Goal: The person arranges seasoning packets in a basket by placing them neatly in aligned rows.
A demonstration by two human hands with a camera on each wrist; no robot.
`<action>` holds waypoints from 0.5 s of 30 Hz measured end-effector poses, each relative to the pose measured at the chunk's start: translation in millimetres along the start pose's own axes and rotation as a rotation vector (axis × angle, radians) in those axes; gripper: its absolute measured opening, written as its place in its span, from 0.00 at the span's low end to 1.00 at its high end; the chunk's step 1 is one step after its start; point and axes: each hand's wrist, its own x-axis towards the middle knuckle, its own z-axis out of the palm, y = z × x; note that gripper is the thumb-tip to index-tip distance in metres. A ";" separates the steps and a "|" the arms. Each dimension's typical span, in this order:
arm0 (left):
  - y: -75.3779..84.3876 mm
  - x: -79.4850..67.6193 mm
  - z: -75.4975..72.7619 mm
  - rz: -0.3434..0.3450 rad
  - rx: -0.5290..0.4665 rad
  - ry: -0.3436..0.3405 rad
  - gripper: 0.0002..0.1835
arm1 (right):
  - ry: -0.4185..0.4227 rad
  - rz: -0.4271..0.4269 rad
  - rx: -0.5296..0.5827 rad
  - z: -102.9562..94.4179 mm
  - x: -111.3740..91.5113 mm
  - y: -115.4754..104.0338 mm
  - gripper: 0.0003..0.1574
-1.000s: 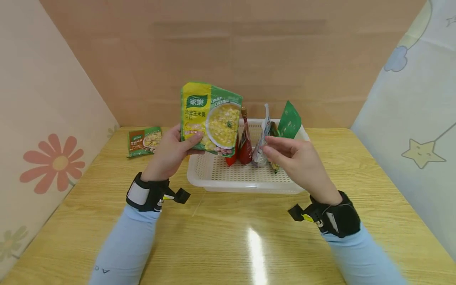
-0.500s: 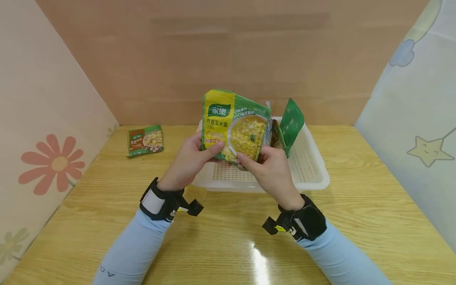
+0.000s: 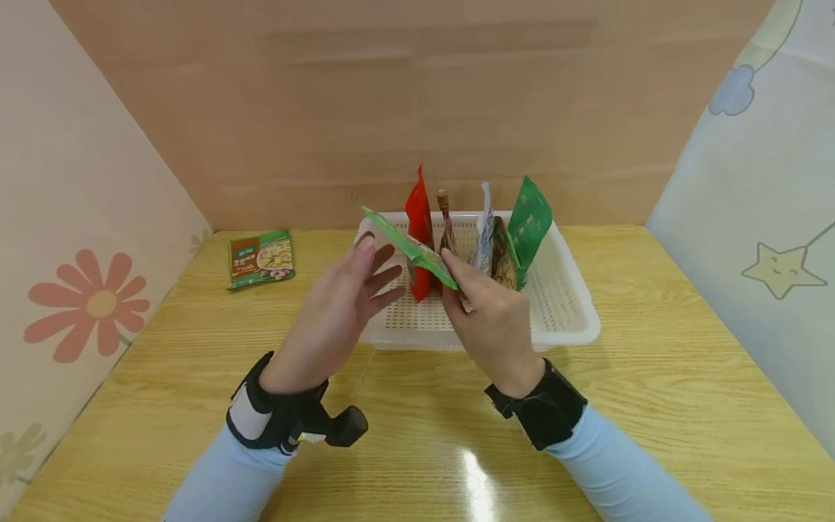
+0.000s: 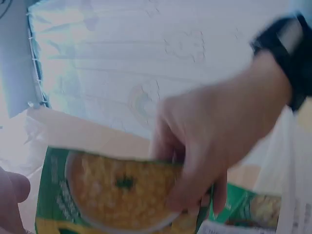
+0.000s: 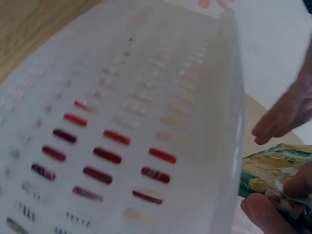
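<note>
One basket (image 3: 417, 339) shows floor between green packet (image 3: 531, 217) and right edge; above its left part, the right hand (image 3: 492, 319) pinches a tilted soup packet (image 4: 124, 200) by one end; left hand (image 3: 331, 312) just beside it, fingers spread.

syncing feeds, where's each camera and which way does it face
Head: head-worn, facing forward-down at the basket; left hand and right hand show.
Left wrist: worn there, facing the held packet and right hand; left hand at edge.
Right wrist: worn there, facing the basket's slots; both hands at right.
Both wrist views share that packet.
</note>
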 end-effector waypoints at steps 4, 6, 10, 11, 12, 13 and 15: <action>5.6 -7.5 4.9 -0.034 -0.110 -0.088 0.37 | 0.025 -0.094 -0.103 1.5 -4.1 -3.9 0.28; 6.8 -10.0 5.2 -0.059 -0.148 -0.091 0.37 | 0.026 -0.130 -0.144 2.1 -5.8 -6.3 0.28; 7.8 -12.0 6.2 -0.099 -0.153 -0.073 0.34 | 0.018 -0.188 -0.185 5.2 -10.0 -10.3 0.29; 7.5 -12.2 6.4 -0.101 -0.141 -0.068 0.34 | 0.018 -0.205 -0.191 6.5 -11.2 -10.9 0.29; 7.4 -12.4 6.8 -0.104 -0.128 -0.062 0.33 | 0.017 -0.220 -0.190 7.8 -12.4 -11.4 0.29; 7.0 -12.2 6.8 -0.106 -0.117 -0.056 0.33 | 0.017 -0.236 -0.195 8.9 -13.4 -11.9 0.28; 6.3 -11.8 6.3 -0.111 -0.107 -0.045 0.34 | 0.014 -0.268 -0.199 10.8 -15.2 -12.9 0.26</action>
